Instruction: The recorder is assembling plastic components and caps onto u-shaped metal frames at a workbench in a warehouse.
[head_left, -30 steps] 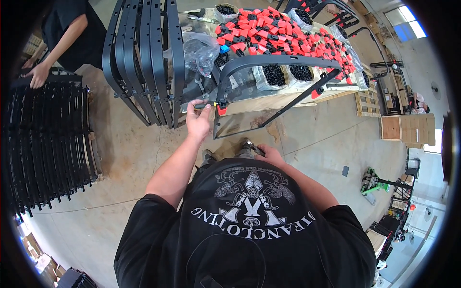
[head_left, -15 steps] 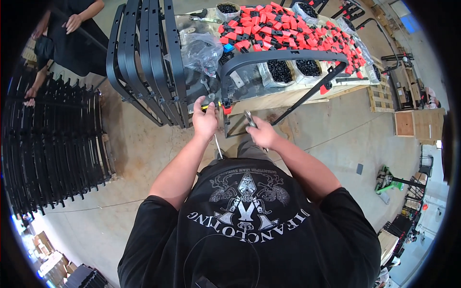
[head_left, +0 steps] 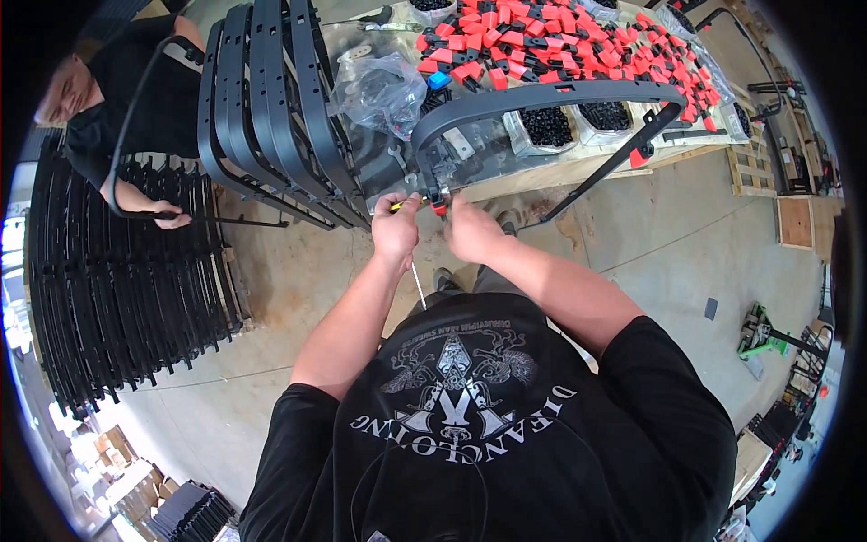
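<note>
Two hands up at the desk [head_left: 578, 172] edge, close together. Far left, another person's hand [head_left: 172, 217] rests on stacked black frames [head_left: 117, 298]. My left hand [head_left: 396, 230] has its grip closed around a yellow-handled tool [head_left: 408, 204]. My right hand [head_left: 470, 230] pinches at a red clip [head_left: 440, 206] under the curved black bar [head_left: 542, 98]. Beyond, red clips [head_left: 578, 45] heap on the desk.

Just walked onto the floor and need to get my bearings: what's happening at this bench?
A person stands at a wooden table, both hands at the near end of a curved black frame. The left hand holds a slim tool with a yellow handle; the right hand is at a small red piece on the frame. Red clips cover the table. At left, another person's hand rests on stacked black frames.
</note>
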Available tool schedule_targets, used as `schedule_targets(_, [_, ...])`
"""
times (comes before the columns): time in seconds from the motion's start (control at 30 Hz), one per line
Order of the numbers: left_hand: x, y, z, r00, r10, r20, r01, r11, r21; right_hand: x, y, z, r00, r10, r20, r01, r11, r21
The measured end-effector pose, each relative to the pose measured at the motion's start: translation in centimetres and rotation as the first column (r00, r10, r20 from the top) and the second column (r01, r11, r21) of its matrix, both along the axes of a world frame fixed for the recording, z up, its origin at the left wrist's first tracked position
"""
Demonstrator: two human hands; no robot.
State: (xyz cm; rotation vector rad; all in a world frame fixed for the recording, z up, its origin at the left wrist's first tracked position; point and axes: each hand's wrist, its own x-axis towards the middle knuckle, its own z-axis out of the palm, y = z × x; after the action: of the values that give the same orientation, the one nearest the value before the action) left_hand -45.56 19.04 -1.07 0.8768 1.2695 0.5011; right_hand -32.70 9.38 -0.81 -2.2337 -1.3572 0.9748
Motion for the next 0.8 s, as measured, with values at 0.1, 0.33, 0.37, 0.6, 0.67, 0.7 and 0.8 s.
schedule_targets(0.1, [-0.4, 0.0, 0.0, 0.998, 0.014, -0.057, -0.010, 0.998, 0.064, 1.2, 2.0, 4.5, 0.853, -0.221, -0.473, 0.111, 0.962, -0.250])
schedule_targets(0.33, [0.0, -0.6, -1.5, 1.000, -0.001, -0.031, 0.003, 0.998, 0.057, 1.0, 1.0, -3.1, 0.993, -0.066, 0.101, 0.056, 0.994, 0.095])
schedule_targets(0.37, [-0.2, -0.1, -1.8, 0.998, 0.052, -0.019, -0.050, 0.995, 0.089, 1.2, 2.7, 0.8, 0.929, -0.136, -0.345, 0.085, 0.983, -0.161])
schedule_targets(0.6, [1.0, -0.1, -0.5, 0.999, 0.013, -0.030, -0.012, 0.999, 0.040, 1.7, 1.2, -3.9, 0.988, 0.107, -0.112, -0.115, 0.991, -0.071])
schedule_targets(0.67, [0.7, -0.2, -0.3, 0.999, 0.006, -0.034, -0.004, 0.999, 0.038, 1.3, 2.0, -3.0, 0.964, -0.075, -0.257, 0.026, 0.982, -0.187])
schedule_targets(0.7, [-0.4, 0.2, -0.5, 0.998, 0.039, -0.043, -0.037, 0.999, 0.037, 1.0, 3.1, 4.5, 0.598, -0.455, -0.660, 0.111, 0.862, -0.494])
schedule_targets(0.8, [-0.4, 0.2, -1.4, 0.998, 0.057, -0.018, -0.055, 0.994, 0.093, 2.3, 2.3, 2.2, 0.386, -0.456, -0.802, 0.135, 0.888, -0.440])
